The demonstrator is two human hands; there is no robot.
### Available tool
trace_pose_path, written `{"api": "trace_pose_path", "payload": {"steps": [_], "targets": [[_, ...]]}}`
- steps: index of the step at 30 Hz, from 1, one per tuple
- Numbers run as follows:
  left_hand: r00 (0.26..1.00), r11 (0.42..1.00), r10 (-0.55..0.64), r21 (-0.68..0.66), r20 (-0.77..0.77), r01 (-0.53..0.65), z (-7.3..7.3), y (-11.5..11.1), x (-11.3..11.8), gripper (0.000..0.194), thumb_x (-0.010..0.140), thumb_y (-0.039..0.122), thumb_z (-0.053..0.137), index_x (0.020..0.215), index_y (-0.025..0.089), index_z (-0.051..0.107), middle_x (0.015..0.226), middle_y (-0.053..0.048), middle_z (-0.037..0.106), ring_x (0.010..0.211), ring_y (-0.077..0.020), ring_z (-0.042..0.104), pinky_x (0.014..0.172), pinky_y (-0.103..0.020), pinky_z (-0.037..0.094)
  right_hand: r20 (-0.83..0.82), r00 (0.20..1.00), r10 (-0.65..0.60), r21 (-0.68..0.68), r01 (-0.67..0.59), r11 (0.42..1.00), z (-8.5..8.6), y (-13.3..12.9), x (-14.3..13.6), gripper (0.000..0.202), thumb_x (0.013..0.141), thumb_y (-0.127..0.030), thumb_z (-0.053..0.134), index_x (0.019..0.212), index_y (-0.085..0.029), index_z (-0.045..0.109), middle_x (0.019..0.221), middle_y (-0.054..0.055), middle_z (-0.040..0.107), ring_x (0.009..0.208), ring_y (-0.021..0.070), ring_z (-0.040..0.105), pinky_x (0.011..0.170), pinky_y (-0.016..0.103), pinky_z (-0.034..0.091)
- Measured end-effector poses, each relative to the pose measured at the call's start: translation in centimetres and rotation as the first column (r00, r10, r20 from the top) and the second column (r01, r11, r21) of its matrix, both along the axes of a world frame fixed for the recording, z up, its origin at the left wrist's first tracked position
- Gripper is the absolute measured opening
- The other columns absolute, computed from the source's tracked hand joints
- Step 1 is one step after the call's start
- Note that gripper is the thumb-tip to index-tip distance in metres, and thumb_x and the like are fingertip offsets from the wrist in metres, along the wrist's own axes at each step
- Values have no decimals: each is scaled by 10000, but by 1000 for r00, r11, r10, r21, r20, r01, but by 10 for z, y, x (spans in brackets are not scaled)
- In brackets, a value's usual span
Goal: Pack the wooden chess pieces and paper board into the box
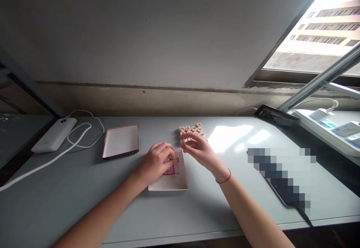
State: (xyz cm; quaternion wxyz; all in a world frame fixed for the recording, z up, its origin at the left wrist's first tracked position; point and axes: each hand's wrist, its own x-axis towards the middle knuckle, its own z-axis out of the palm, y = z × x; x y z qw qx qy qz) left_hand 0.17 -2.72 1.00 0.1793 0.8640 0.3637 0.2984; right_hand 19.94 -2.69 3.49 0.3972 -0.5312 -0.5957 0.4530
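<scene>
My left hand [161,158] is over a shallow white box [168,183], its thumb and fingers pinched together above the box floor. What sits in that pinch, if anything, is too small to make out. Red printed lines and a red character show inside the box, partly covered by the hand. Just beyond the box's far right corner, my right hand [198,146] has its thumb and fingers curled around a pale round Chinese chess piece at the near edge of a group. The other Chinese chess pieces [194,128], wooden discs with red or black characters, stand close together behind the fingers.
A box lid [121,141] with a white inside lies left of my hands. Farther left are a white power bank [54,135] and its cable [56,160]. On the right lie a partly pixelated dark device [281,184], a phone [275,116] and a white power strip [329,130].
</scene>
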Motion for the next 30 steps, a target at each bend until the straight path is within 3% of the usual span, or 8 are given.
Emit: {"api": "trace_pose_path", "payload": {"steps": [3, 6, 9, 12, 17, 23, 27, 30], "targets": [[990, 996, 33, 84, -135, -21, -2, 2, 2, 88, 866, 141, 571, 799, 197, 578, 972, -33, 651, 1010, -211, 599, 1033, -474, 373, 93, 994, 61, 84, -69, 994, -2, -4, -1, 218, 806, -291, 596, 1007, -214, 626, 1089, 68, 611, 876, 163, 634, 706, 277, 549], [973, 993, 80, 103, -216, -58, -2, 4, -1, 35, 861, 204, 592, 893, 201, 607, 1057, -62, 636, 1002, -231, 592, 975, -452, 423, 248, 963, 104, 181, -152, 972, -5, -8, -4, 235, 820, -252, 577, 1051, -227, 611, 1027, 54, 611, 788, 140, 620, 684, 281, 544], [965, 995, 91, 64, -247, -78, -4, 7, -8, 314, 838, 292, 624, 1138, 213, 571, 1155, -84, 608, 1054, -261, 579, 922, -434, 466, 424, 902, 81, 256, -205, 945, -7, -12, -10, 164, 836, -235, 580, 998, -229, 608, 917, 31, 617, 693, 131, 582, 632, 283, 505], [964, 998, 63, 3, -258, -64, -7, 9, -14, 494, 808, 269, 630, 1282, 236, 497, 1223, -76, 595, 1118, -268, 560, 947, -422, 463, 551, 831, 71, 317, -287, 904, -9, -13, -17, 50, 861, -229, 589, 900, -219, 618, 843, 32, 616, 734, 157, 572, 658, 292, 480], [961, 997, 26, -69, -274, -46, -9, 10, -15, 528, 779, 185, 613, 1293, 227, 500, 1221, -65, 615, 1116, -257, 562, 952, -402, 462, 672, 735, 92, 378, -446, 811, -16, -12, -20, 68, 837, -161, 612, 883, -205, 637, 871, 56, 619, 808, 190, 541, 727, 313, 463], [962, 994, 12, -102, -273, -42, -4, 9, -13, 446, 758, 126, 594, 1195, 212, 565, 1158, -56, 644, 1079, -258, 561, 933, -405, 468, 764, 645, 2, 386, -460, 799, -24, -9, -23, 114, 831, -114, 576, 907, -181, 631, 827, 57, 612, 770, 193, 499, 701, 315, 437], [963, 992, 26, -112, -269, -58, -4, 8, -12, 412, 755, 139, 612, 1161, 205, 579, 1129, -56, 652, 1066, -260, 562, 921, -403, 468, 709, 705, 6, 416, -425, 804, -20, -7, -20, 55, 855, -175, 584, 889, -196, 622, 864, 62, 622, 797, 196, 536, 726, 315, 445], [964, 993, 44, -97, -264, -72, -5, 8, -11, 364, 793, 211, 626, 1155, 202, 588, 1115, -58, 658, 1058, -255, 572, 920, -398, 469, 599, 799, -55, 426, -260, 867, -10, 8, 0, 102, 890, -289, 553, 898, -213, 621, 912, 64, 628, 803, 187, 578, 703, 291, 456]]}}
